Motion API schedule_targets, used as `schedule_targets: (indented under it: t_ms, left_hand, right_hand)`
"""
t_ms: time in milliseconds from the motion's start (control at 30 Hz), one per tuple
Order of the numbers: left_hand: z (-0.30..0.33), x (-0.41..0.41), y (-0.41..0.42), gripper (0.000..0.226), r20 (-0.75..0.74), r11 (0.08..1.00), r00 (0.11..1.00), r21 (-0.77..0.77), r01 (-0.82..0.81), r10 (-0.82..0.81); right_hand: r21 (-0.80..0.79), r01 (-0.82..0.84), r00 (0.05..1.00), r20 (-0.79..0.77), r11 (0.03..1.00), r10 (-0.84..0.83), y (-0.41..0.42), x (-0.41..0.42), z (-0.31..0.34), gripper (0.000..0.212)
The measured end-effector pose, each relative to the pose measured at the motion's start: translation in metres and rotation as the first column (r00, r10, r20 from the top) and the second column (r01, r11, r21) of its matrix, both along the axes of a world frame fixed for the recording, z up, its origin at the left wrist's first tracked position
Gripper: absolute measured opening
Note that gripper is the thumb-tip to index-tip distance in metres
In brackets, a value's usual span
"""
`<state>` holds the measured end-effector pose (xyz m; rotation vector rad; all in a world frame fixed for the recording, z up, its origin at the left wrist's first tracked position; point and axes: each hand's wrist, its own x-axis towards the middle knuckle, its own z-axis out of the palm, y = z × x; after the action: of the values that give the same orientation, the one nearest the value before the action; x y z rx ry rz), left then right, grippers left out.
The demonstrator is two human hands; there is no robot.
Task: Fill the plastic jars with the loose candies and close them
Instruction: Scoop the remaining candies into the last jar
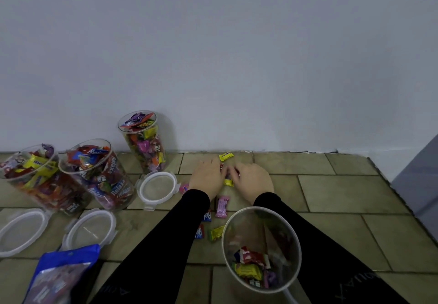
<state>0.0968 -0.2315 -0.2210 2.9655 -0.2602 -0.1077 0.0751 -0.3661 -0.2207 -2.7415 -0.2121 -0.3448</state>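
Mid-frame, our left hand [208,177] and right hand [253,180] cup crinkly wrapped candies [228,177] on the matte tiled floor [331,194]; a clear round jar [262,249] stands below, barely filled.

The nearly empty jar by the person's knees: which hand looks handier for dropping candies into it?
Probably the right hand: its sleeve runs right beside the open jar, while the left hand lies further over, toward the lids.

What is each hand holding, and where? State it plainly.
Both the left hand and right hand cup a small pile of wrapped candies on the tiled floor; whether any is gripped cannot be told.
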Motion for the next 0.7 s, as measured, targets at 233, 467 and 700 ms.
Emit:
schedule_targets:
  t_ms: [233, 467, 700]
  left_hand:
    - [0.024, -0.024, -0.004, 0.039, 0.036, 0.971, 0.998, -0.237, -0.036, 0.046]
    - [0.059, -0.049, -0.009, 0.021, 0.107, 0.761, 0.987, -0.648, -0.025, 0.124]
    - [0.105, -0.082, -0.011, 0.018, 0.23, 0.552, 0.961, -0.827, 0.111, 0.152]
  right_hand:
    - [0.505, 0.17, 0.978, -0.19, 0.846, -0.083, -0.009, -0.014, 0.027, 0.054]
    - [0.744, 0.186, 0.983, -0.134, 0.642, -0.129, -0.01, -0.036, 0.066, 0.057]
    - [0.956, 0.114, 0.98, -0.064, 0.27, -0.189, -0.014, -0.065, 0.124, 0.049]
